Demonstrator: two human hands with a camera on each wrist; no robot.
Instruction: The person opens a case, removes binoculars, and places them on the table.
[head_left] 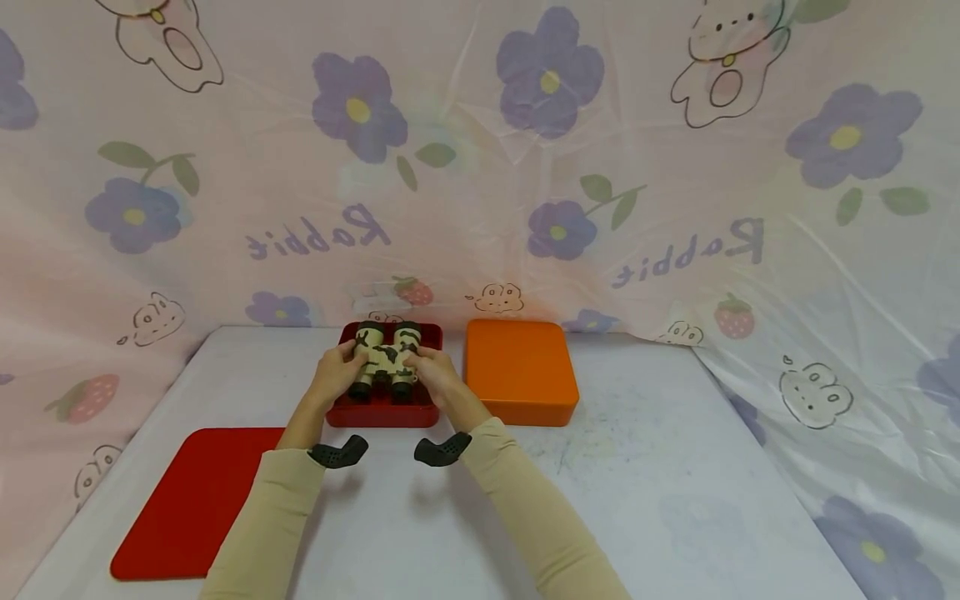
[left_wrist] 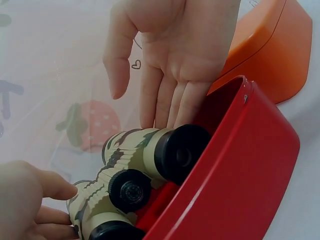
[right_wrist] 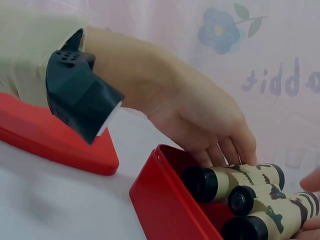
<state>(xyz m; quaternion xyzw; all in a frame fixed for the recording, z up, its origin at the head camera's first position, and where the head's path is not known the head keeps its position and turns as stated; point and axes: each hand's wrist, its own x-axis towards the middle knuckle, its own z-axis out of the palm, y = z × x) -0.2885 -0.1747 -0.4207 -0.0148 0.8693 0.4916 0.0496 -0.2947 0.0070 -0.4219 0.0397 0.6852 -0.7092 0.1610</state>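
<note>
Nearest to us, the red lid (head_left: 197,508) lies flat at left, presumably set aside to free the mouth of the red box (head_left: 382,417). And there, within its walls, are the binoculars (head_left: 386,358)! Left hand (head_left: 335,375) pinches their left side between thumb and fingers; right hand (head_left: 441,375) lays straight fingers down the right side, thumb apart: one hand per side, likely for balance. Beyond the right hand, the orange box (head_left: 519,358); behind everything, the curtain (head_left: 450,179).
</note>
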